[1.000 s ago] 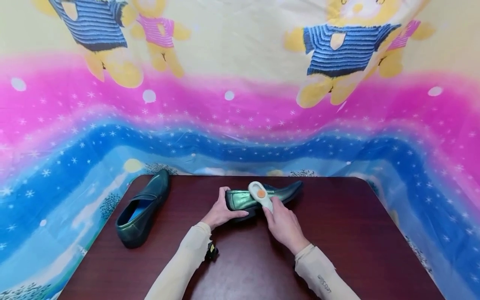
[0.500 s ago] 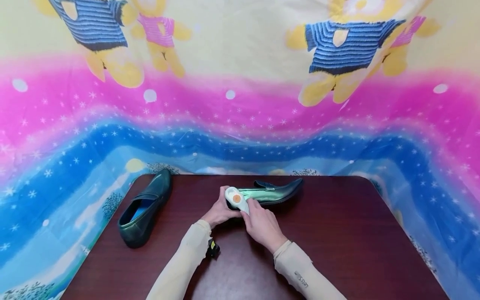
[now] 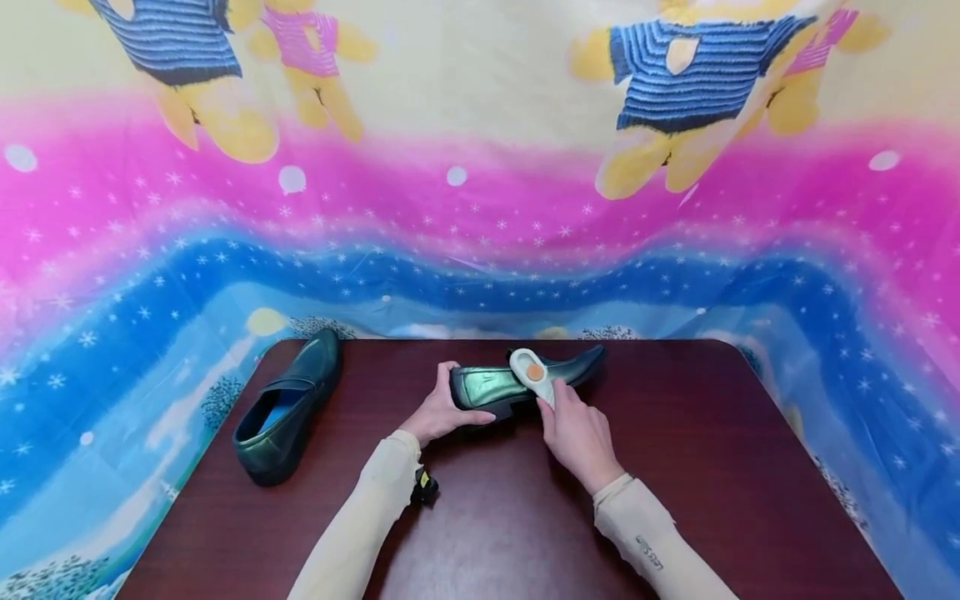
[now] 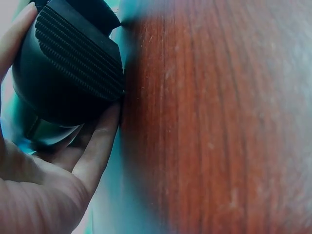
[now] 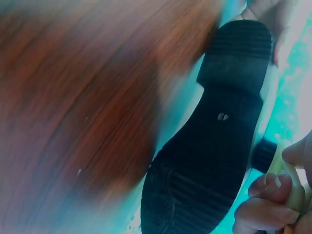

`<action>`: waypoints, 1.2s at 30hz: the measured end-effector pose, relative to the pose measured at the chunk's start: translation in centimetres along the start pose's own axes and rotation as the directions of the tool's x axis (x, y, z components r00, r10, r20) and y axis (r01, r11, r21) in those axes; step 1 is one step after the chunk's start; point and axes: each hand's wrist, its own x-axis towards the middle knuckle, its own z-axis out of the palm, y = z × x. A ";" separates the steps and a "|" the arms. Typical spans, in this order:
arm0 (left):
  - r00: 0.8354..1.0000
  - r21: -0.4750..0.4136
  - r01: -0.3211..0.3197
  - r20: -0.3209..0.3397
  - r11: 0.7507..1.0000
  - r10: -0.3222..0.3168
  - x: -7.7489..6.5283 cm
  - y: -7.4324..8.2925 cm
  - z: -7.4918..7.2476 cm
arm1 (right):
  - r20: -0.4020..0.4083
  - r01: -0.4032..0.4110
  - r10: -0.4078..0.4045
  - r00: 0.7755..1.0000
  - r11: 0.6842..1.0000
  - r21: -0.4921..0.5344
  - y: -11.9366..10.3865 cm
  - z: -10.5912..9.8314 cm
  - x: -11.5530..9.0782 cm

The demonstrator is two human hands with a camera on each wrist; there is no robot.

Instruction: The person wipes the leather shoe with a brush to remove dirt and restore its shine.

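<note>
A dark loafer (image 3: 491,385) with a green sheen lies tilted on its side on the table, toe to the right. My left hand (image 3: 433,414) grips it around the heel, thumb along the lower edge. In the left wrist view the ridged heel (image 4: 78,53) sits between the fingers. My right hand (image 3: 581,433) holds a pale brush (image 3: 531,372) with an orange spot against the loafer's side near the middle. Dark bristles (image 5: 264,155) show in the right wrist view, beside the sole (image 5: 214,126) marked 43. Part of the brush's grip is hidden by the fingers.
A second dark loafer (image 3: 288,408) with a blue insole stands upright at the table's left side. The dark red-brown table (image 3: 712,467) has a patterned cloth (image 3: 465,283) hanging behind and around it.
My right hand has swept the brush left to the heel, then back right to the middle of the loafer. The left hand keeps its grip at the heel.
</note>
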 end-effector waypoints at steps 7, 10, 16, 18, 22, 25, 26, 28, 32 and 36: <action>0.998 0.035 -0.061 -0.005 0.998 0.061 0.0 -0.3 -0.1 | 0.051 0.117 -0.121 0.991 0.991 0.067 -3.5 0.6 -0.2; 0.995 0.028 -0.101 -0.007 0.994 0.101 0.1 -0.5 0.0 | 0.102 0.206 -0.214 0.971 0.975 0.082 -5.1 1.4 -0.3; 0.987 0.008 -0.158 -0.012 0.987 0.158 0.3 -0.6 0.0 | 0.077 0.252 -0.256 0.964 0.966 0.051 -6.4 2.7 -0.1; 0.990 0.011 -0.143 -0.018 0.990 0.143 0.3 -0.6 0.0 | 0.062 0.237 -0.240 0.969 0.970 0.050 -6.2 2.6 -0.1; 0.996 0.057 -0.087 -0.031 0.995 0.089 0.3 -0.3 0.0 | 0.063 0.194 -0.198 0.978 0.979 0.059 -4.9 1.8 -0.2; 0.999 0.050 -0.047 -0.022 0.998 0.048 0.2 -0.2 -0.1 | 0.027 0.136 -0.137 0.990 0.990 0.039 -2.8 1.0 -0.3; 0.999 0.040 -0.034 -0.017 0.999 0.035 0.2 -0.2 0.0 | 0.014 0.105 -0.106 0.994 0.994 0.032 -2.0 0.7 -0.3; 1.000 0.032 -0.016 -0.013 0.999 0.017 0.2 -0.2 0.0 | -0.003 0.051 -0.051 0.999 0.999 0.018 -0.3 0.0 -0.4; 1.000 0.040 0.006 -0.020 0.999 -0.006 0.0 -0.2 -0.1 | 0.023 -0.004 0.003 1.000 0.999 0.037 1.2 -0.9 -0.6; 0.999 0.031 -0.002 -0.036 1.000 0.003 0.0 -0.6 0.0 | 0.038 0.029 -0.033 0.999 0.995 0.092 -0.3 -0.6 -1.1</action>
